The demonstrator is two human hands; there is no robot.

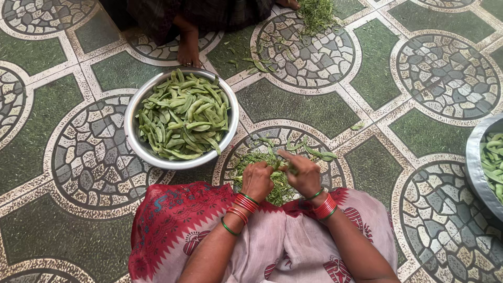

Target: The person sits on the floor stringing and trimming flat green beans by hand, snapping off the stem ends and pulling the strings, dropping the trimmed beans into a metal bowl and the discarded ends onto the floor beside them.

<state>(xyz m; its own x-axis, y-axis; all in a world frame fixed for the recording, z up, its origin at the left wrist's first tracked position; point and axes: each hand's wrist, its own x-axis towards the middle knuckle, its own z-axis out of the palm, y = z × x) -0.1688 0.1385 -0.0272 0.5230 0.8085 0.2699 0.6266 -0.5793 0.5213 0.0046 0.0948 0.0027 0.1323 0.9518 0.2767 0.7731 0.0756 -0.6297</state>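
My left hand (257,180) and my right hand (300,173) meet over my lap, both closed on one green bean pod (281,166) held between them. Red and green bangles ring both wrists. Just beneath my hands lies a heap of green strings and pod trimmings (272,181) on the floor. To the left stands a round steel bowl (137,142) heaped with flat green bean pods (183,118). A pink and red patterned cloth (178,225) covers my knees.
Another person's foot (188,52) and dark garment sit beyond the bowl. A second steel vessel (474,167) with pods shows at the right edge. More green trimmings (317,15) are piled at the top. Loose pods (319,153) lie on the patterned tile floor.
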